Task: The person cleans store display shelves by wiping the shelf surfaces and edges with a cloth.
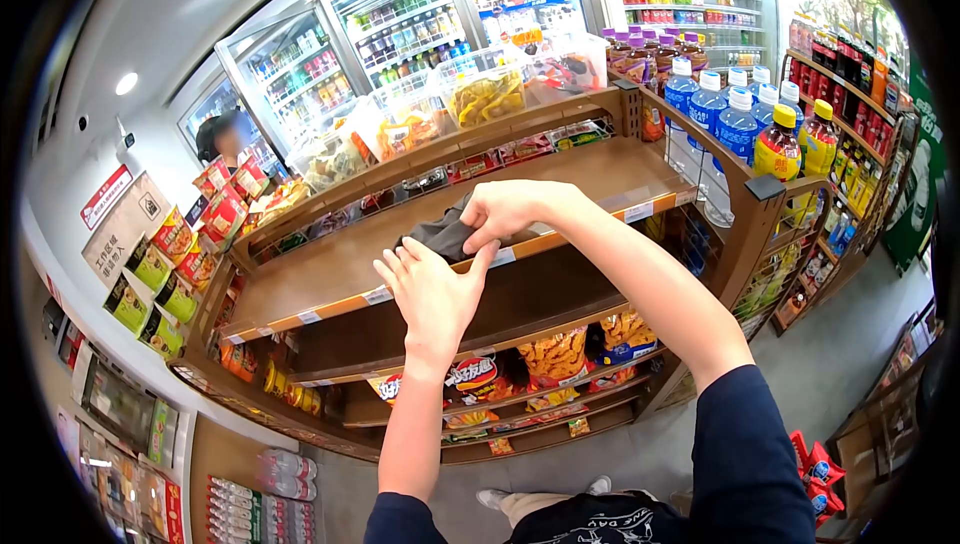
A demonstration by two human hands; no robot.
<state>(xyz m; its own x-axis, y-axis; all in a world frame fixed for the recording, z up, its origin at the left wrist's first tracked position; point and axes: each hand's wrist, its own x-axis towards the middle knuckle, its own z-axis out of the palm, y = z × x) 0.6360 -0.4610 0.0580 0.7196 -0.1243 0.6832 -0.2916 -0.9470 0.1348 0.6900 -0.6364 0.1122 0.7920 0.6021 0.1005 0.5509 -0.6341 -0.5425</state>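
Note:
Over the front part of the brown top shelf (330, 269), both hands are at a dark grey cloth (441, 234). My right hand (505, 212) pinches the cloth's right side between thumb and fingers. My left hand (430, 289) lies against the cloth's lower left edge, palm down, with its fingers spread. The cloth is bunched up, and part of it is hidden by the hands. White price labels (378, 295) line the shelf's front edge.
Snack bags (553, 356) fill lower shelves. Clear bins (485, 94) stand behind the top shelf, blue-labelled bottles (738, 127) at right, cup noodles (172, 234) at left. A person (222, 139) is at the back left, near drink fridges (395, 19).

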